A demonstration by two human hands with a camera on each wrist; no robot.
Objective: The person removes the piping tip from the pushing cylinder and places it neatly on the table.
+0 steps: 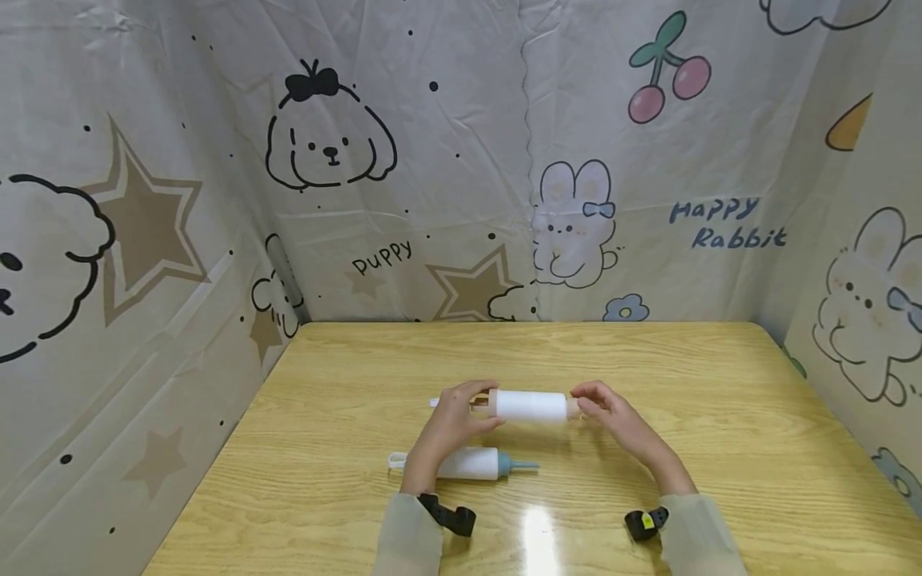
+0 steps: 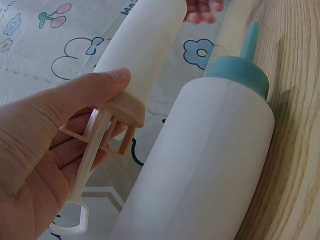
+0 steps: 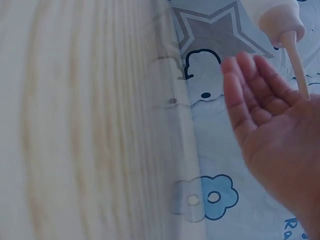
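left hand [image 1: 450,419]: grips the beige-tipped white syringe [image 1: 531,406] at its beige collar [image 2: 127,110], thumb along the barrel, other fingers behind. the syringe is held roughly level above the table, plunger rod [image 2: 91,157] projecting toward the left, nozzle [image 3: 296,62] toward the right hand [image 1: 612,413]. likely reason for the collar grip: it steadies the barrel while leaving both rod and nozzle uncovered.

right hand: fingers extended, only slightly bent, close together, at the nozzle end. no pinch visible; contact with the nozzle cannot be told. it is probably placed there to guard or guide the tip.

second item: a teal-capped white syringe [image 1: 471,463] lies on its side on the table, nearer the person, partly covered by the left forearm in the head view. its tip points right and its white loop handle [image 1: 397,461] left; this spot presumably leaves the space ahead free for handling.

surface: yellowish wood-grain table [image 1: 756,496], with a bright glare patch near the front. room: pale printed drapes [image 1: 468,120] on three sides, showing a puppy, stars, cherries, rabbits and blue flowers. light sleeves [image 1: 409,536]; black camera mounts on both wrists.
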